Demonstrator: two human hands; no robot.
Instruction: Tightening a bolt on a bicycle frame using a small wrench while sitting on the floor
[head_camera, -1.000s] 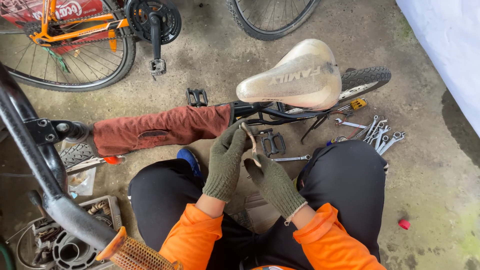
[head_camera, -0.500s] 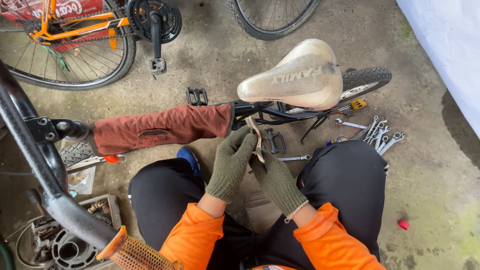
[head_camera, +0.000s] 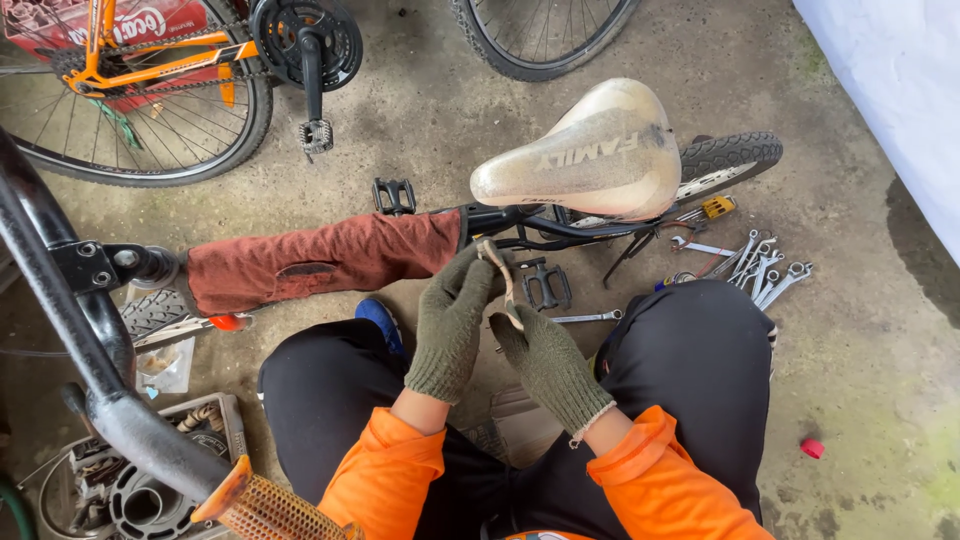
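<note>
Two hands in olive-green knitted gloves meet in the middle of the head view, below a worn cream-coloured bicycle saddle (head_camera: 590, 150). The left hand (head_camera: 455, 315) is clenched around the upper end of a thin, rusty brown curved strip (head_camera: 503, 283), just beside the black bicycle frame tube (head_camera: 520, 222) under the saddle, while the right hand (head_camera: 545, 355) pinches the strip's lower end between its fingertips. The strip runs between both hands, in front of the person's knees in black trousers; what the strip is made of cannot be told. A rust-red cloth sleeve (head_camera: 320, 255) wraps the frame to the left. On the concrete floor (head_camera: 860, 350) to the right lies a fan of silvery spanners (head_camera: 760, 270), with a small yellow tool (head_camera: 718, 207) near them and a black pedal (head_camera: 545, 283) just beside the hands. An orange bicycle (head_camera: 150, 55) stands at the upper left, and a small red cap (head_camera: 813, 448) lies well apart at the lower right.
</note>
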